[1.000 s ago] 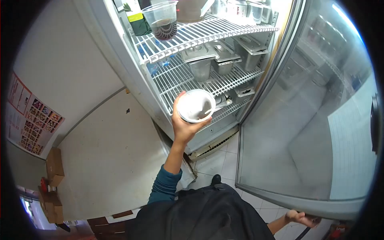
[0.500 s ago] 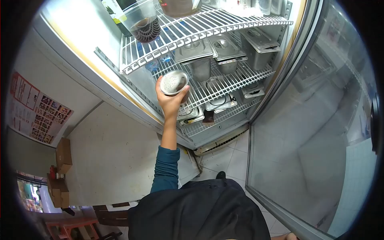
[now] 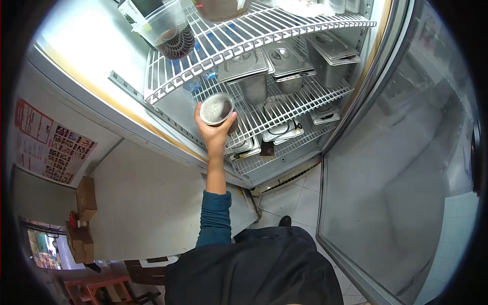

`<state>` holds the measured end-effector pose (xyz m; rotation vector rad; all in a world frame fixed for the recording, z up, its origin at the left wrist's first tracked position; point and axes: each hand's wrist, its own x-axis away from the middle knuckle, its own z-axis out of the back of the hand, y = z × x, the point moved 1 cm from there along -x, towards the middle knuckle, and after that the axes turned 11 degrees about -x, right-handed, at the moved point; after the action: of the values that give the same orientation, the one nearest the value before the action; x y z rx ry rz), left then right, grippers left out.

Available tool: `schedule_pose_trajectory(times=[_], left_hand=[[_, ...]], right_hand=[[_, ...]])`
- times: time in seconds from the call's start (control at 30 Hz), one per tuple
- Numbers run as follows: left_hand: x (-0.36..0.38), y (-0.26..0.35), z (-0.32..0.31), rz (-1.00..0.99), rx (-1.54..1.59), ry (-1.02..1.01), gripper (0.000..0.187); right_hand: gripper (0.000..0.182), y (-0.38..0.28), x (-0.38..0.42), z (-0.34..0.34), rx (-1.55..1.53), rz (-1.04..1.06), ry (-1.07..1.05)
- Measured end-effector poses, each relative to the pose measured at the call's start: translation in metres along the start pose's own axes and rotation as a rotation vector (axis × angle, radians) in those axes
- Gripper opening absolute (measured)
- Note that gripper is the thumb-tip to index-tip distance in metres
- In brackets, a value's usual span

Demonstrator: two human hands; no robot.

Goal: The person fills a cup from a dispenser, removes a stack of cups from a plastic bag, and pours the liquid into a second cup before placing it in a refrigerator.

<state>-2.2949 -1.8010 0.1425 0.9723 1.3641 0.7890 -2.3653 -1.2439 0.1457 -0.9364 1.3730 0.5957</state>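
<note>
My left hand (image 3: 214, 133) reaches into the fridge and is wrapped round a clear plastic cup (image 3: 217, 109). Dark liquid with pale foam on top shows inside the cup. The thumb lies along its right side, and the other fingers go round the left and are partly hidden. The cup is at the front of the middle wire shelf (image 3: 284, 120), overlapping the shelf's left end in this view. To its right on that shelf stand lidded steel containers (image 3: 243, 68). My right hand is out of view.
Above, the upper wire shelf (image 3: 264, 38) holds a plastic tub of dark liquid (image 3: 170, 38) and other containers. The glass fridge door (image 3: 376, 188) stands wide on the right. A pale worktop (image 3: 147, 198) lies to the left. Cardboard boxes (image 3: 81, 244) sit at its far end.
The view has shifted slightly. My left hand still holds the cup at nearly the same place by the shelf. My right hand, partly visible at the bottom edge earlier, has left the view.
</note>
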Motion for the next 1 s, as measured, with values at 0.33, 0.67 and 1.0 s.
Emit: schedule_pose_trajectory(times=[0.33, 0.67, 1.0], left_hand=[[0.005, 0.006, 0.002, 0.086, -0.058, -0.038, 0.1], [0.021, -0.016, 0.028, 0.142, -0.41, -0.17, 0.116], [-0.001, -0.008, 0.018, 0.106, -0.235, -0.141, 0.091]], right_hand=[[0.06, -0.018, 0.008, -0.014, -0.05, -0.049, -0.045], [0.056, -0.043, 0.017, -0.028, -0.118, -0.098, -0.075], [0.051, -0.073, 0.028, -0.036, -0.186, -0.151, -0.088]])
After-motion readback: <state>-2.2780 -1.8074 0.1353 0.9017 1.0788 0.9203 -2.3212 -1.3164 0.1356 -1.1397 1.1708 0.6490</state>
